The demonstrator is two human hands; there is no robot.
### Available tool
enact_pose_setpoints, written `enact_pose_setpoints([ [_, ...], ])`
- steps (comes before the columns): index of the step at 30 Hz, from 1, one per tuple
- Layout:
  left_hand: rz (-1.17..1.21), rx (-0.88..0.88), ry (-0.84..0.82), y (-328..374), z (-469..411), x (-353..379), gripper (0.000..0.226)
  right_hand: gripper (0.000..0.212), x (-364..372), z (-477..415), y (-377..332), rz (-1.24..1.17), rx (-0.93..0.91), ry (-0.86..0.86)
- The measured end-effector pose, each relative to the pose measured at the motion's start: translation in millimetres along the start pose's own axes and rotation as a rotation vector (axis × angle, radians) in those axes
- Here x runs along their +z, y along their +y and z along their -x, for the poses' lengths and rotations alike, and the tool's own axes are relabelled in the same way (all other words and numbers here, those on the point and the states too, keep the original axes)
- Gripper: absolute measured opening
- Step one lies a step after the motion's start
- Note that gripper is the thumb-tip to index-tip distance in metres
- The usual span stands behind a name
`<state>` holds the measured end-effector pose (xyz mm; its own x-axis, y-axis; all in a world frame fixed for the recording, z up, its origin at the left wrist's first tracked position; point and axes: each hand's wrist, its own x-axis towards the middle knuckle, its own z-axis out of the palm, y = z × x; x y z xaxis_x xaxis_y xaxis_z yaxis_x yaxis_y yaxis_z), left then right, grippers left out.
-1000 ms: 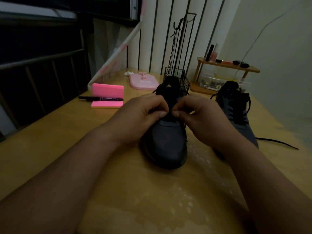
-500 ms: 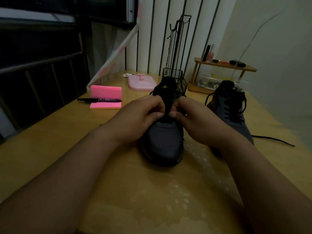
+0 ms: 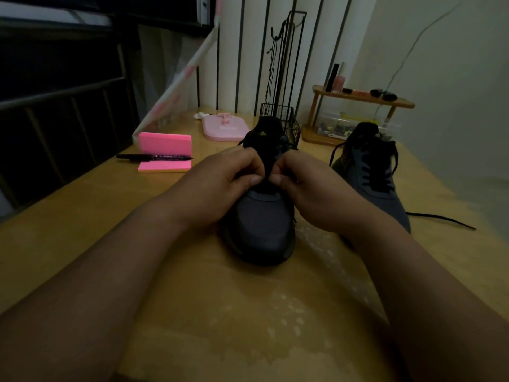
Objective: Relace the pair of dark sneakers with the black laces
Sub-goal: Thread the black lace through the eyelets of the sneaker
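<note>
At the centre of the frame a dark sneaker (image 3: 261, 224) stands on the wooden surface (image 3: 220, 312), toe toward the viewer. The left hand (image 3: 220, 186) and right hand (image 3: 311, 194) meet over its throat, each grip pinching the black lace (image 3: 268, 169) between thumb and curled fingers, just above the toe cap. The second sneaker (image 3: 377, 188) stands at right, its loose lace end (image 3: 440, 219) trailing on the surface.

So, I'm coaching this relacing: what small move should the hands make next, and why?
Probably draw the black lace taut: the left hand and right hand both pinch it over the near dark grey sneaker. The far dark sneaker already looks laced.
</note>
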<state>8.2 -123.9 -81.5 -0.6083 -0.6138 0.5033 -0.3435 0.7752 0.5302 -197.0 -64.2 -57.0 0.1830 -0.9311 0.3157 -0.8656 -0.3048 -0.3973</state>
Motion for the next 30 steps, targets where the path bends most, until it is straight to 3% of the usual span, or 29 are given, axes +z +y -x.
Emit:
enact_pose_setpoints([
  [19, -0.081, -0.045, 0.113, -3, 6, 3, 0.005, 0.015, 6, 6, -2, -0.298, 0.129, 0.048],
  [26, 0.291, -0.233, 0.077, 2, 7, -4, 0.016, 0.028, 0, 18, 1, -0.555, 0.197, 0.121],
  [30, 0.305, -0.267, 0.104, 0, 2, -1, 0.007, 0.010, 4, 8, 5, -0.608, 0.260, 0.161],
])
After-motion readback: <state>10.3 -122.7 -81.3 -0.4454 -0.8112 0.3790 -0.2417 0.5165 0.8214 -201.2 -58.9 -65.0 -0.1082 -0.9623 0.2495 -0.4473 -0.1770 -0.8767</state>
